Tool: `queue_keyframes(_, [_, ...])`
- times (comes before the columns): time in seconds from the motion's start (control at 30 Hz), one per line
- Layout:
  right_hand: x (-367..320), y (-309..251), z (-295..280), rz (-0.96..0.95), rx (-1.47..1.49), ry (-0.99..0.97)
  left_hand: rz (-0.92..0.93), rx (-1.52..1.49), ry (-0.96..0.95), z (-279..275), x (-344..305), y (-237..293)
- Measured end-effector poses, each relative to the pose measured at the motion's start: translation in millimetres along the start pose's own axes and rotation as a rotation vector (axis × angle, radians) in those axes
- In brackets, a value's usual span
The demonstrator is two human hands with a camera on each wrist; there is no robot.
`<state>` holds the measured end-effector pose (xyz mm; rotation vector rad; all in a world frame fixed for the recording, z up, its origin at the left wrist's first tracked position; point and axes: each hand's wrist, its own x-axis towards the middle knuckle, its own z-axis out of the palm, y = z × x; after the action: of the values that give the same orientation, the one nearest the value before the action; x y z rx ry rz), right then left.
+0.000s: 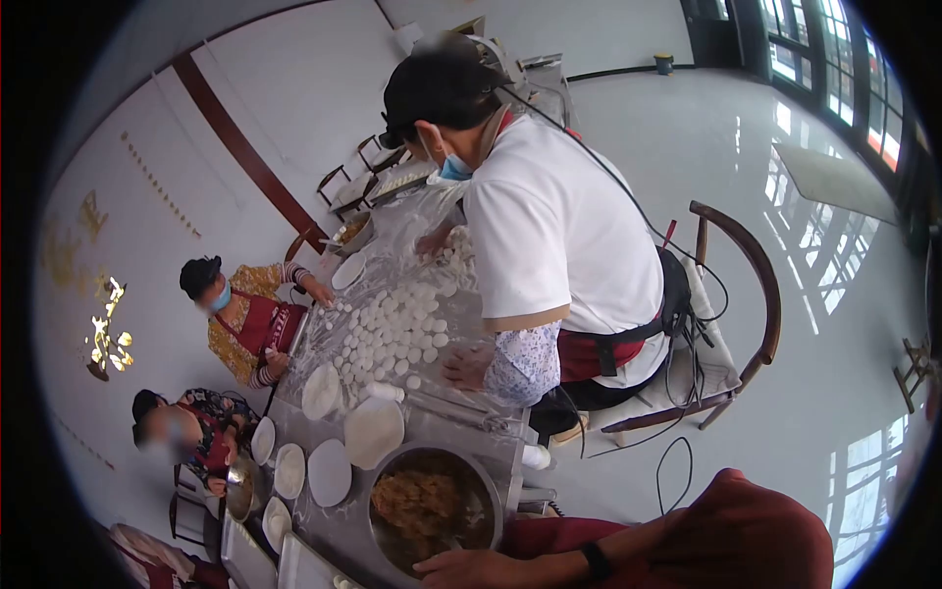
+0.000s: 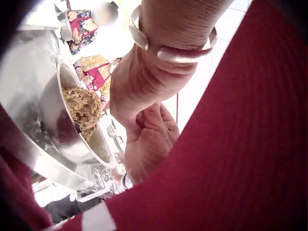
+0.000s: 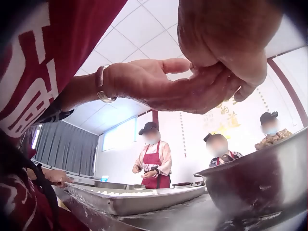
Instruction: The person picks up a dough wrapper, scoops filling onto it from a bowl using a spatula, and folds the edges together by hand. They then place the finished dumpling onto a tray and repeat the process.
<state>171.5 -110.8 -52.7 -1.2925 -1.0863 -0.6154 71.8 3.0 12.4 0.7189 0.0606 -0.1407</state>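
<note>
In the head view my left hand (image 1: 469,567) is at the bottom edge, beside the near rim of a metal bowl (image 1: 496,481) of brown filling (image 1: 417,506). The right wrist view shows my left hand (image 3: 168,89), with a silver bracelet (image 3: 102,84), palm upward, fingers bent beneath my right hand (image 3: 228,38). The two hands touch; whatever lies between them is hidden. In the left wrist view my left hand (image 2: 144,84) meets my right hand (image 2: 151,147), and the bowl (image 2: 67,120) stands to their side.
White dough rounds (image 1: 392,329) cover the floured table (image 1: 451,407), near white discs (image 1: 375,432). A person in white (image 1: 549,216) leans over it; others in red aprons stand along the far side. A metal tray (image 3: 134,202) lies near the bowl. A wooden chair (image 1: 765,294) stands behind the person in white.
</note>
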Motion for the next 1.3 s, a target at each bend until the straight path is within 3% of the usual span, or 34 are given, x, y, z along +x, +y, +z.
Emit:
queue_keyframes(0.1, [0, -4, 5, 0.093, -0.140, -0.120, 0.009, -0.030, 0.019, 3, -2, -3])
queue_keyframes(0.2, [1, -17, 2, 0.375, 0.050, -0.244, 0.058, -0.049, 0.071, 4, -8, -2])
queue_keyframes(0.27, [30, -31, -14, 0.216, -0.121, -0.368, 0.095, -0.200, 0.248, 16, -15, -4])
queue_keyframes(0.3, [35, -32, -13, 0.183, -0.082, -0.383, 0.177, 0.171, 0.329, 14, -17, -4])
queue_keyframes(0.37, [43, -29, -12, 0.140, -0.051, -0.380, 0.219, 0.278, 0.376, 13, -19, -4])
queue_keyframes(0.43, [52, -28, -7, 0.092, -0.037, -0.420, 0.231, -0.228, 0.237, 16, -22, -3])
queue_keyframes(0.57, [49, -40, 6, 0.153, -0.005, -0.410, 0.219, -0.183, 0.298, 22, -39, 2])
queue_keyframes(0.83, [26, -48, 22, 0.059, -0.081, -0.362, 0.316, -0.191, 0.198, 5, -61, -1])
queue_keyframes(0.93, [18, -64, 17, 0.209, -0.031, -0.310, 0.376, 0.086, 0.183, 6, -65, 4])
queue_keyframes(1.03, [6, -70, 11, 0.222, -0.016, -0.320, 0.472, 0.214, 0.129, -3, -73, 6])
queue_keyframes(1.17, [-4, -77, 13, 0.300, -0.031, -0.347, 0.492, 0.333, 0.197, -14, -81, 12])
queue_keyframes(1.3, [-7, -80, 22, 0.329, -0.061, -0.387, 0.509, 0.177, 0.111, -27, -85, 22])
